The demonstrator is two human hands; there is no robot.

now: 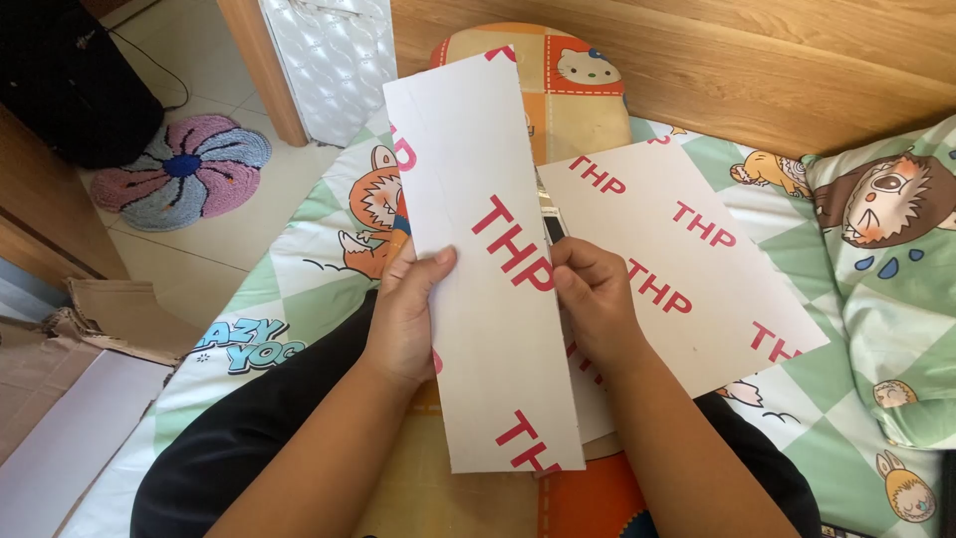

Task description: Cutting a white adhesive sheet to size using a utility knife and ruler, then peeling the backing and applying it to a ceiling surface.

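Fingers of the left hand (406, 317) are curled round the left edge of a long white sheet with red lettering (488, 259), thumb pressed flat on its face; fingers of the right hand (596, 304) pinch the same sheet's right edge, closed on it. The sheet is held up lengthwise, tilted slightly, its far end pointing toward the wooden headboard (697, 60), its near end over the person's lap. Just right of it, partly tucked under, a second white sheet with red lettering (687, 259) lies flat on the bed. Bed cover is a green-and-white checked cartoon bedsheet (299, 259). An orange cartoon cushion (578, 100) sits at the far side against the headboard, mostly behind the held sheet. A pillow with the same cartoon print (896, 259) is on the right. On the floor to the left: a round flower-pattern mat (184, 169) far, torn cardboard (100, 319) near.
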